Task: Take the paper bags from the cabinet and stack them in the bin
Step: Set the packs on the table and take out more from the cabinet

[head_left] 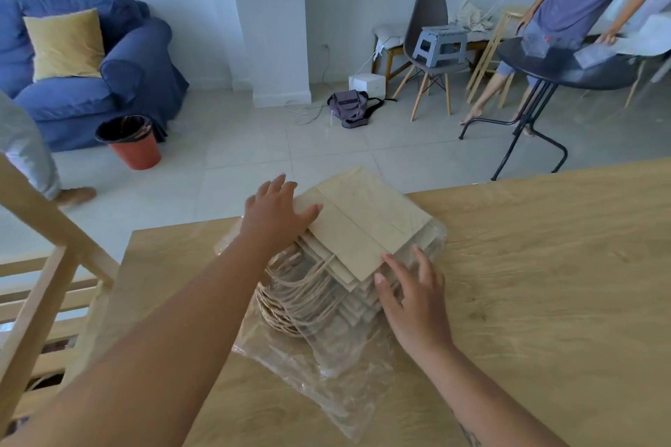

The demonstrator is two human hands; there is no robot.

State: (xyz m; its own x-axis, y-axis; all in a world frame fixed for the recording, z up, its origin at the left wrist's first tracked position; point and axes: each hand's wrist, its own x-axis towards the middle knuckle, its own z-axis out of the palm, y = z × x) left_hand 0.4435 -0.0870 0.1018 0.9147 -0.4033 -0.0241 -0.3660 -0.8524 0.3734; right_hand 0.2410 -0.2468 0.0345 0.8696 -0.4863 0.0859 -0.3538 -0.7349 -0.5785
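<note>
Left hand (276,210) and right hand (414,298), fingers spread and grasping nothing, flank the bags (366,221): left on the upper-left edge, right at the lower-right corner.

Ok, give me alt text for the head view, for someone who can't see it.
The left hand and right hand, both open, touch a stack of flat paper bags lying on clear plastic wrap on a wooden table.
</note>
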